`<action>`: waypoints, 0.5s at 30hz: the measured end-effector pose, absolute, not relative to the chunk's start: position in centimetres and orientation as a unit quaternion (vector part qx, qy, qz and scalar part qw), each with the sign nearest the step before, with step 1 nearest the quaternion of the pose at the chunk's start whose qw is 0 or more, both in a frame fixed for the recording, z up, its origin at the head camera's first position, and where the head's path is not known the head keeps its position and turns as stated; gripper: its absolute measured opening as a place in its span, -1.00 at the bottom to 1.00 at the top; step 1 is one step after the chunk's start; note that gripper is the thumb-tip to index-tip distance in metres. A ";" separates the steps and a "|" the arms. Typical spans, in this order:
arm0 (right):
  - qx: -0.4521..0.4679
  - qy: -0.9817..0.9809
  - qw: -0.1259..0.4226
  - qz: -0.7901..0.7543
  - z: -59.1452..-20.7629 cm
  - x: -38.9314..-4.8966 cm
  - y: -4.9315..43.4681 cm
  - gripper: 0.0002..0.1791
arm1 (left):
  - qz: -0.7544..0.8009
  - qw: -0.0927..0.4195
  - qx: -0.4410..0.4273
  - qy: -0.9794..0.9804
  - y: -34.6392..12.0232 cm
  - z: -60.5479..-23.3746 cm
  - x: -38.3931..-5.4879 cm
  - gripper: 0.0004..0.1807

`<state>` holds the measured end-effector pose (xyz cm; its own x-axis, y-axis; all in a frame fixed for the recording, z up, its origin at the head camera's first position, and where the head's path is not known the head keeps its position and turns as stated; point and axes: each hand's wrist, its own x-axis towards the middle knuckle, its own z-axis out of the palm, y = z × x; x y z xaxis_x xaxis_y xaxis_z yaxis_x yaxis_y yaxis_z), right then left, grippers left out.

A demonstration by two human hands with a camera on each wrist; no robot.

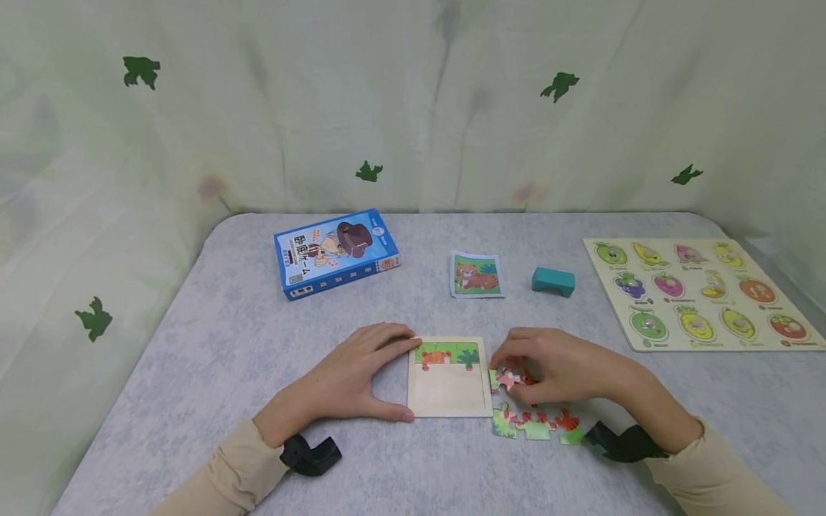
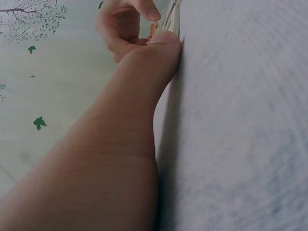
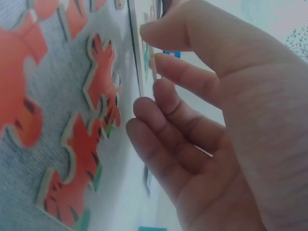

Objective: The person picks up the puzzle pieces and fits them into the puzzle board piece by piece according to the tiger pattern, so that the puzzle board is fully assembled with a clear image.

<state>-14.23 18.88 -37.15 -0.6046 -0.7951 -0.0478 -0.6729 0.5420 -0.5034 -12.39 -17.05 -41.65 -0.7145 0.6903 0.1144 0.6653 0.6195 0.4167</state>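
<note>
A puzzle piece [image 1: 508, 378] is pinched by thumb and forefinger of the right hand [image 1: 553, 365], just right of a part-filled tray [image 1: 448, 395] steadied by the left hand [image 1: 351, 376], fingers spread apart. Loose pieces [image 1: 537, 426] could be scattered by a low drag.

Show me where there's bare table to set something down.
Bare table lies between the blue box and left hand, and along the near edge of the puzzle frame. It's crowded right of the frame, where loose pieces lie by the right hand.
</note>
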 end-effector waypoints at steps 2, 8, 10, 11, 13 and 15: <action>-0.424 0.866 0.133 -0.229 -37.2 -14.2 18.8 -0.69 | 0.220 0.030 0.377 0.899 -17.0 -41.6 -12.4 0.12; -0.417 0.870 0.118 -0.235 -37.2 -14.1 18.5 -0.67 | 0.219 0.033 0.375 0.900 -17.0 -41.6 -12.5 0.13; -0.413 0.873 0.112 -0.233 -37.1 -14.1 18.4 -0.67 | 0.218 0.034 0.375 0.900 -17.0 -41.5 -12.5 0.13; -0.412 0.874 0.109 -0.232 -37.0 -14.1 18.3 -0.67 | 0.219 0.035 0.374 0.900 -17.0 -41.5 -12.5 0.13; -0.412 0.875 0.104 -0.231 -36.9 -14.1 18.2 -0.68 | 0.221 0.035 0.374 0.900 -17.0 -41.5 -12.5 0.13; -0.411 0.876 0.099 -0.231 -36.7 -14.2 18.1 -0.68 | 0.222 0.035 0.375 0.900 -17.1 -41.6 -12.4 0.12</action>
<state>-14.17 18.07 -36.74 -0.6420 -0.7665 0.0162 -0.6753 0.5553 -0.4854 -12.43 -17.09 -41.57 -0.7167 0.6896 0.1041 0.6589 0.6206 0.4251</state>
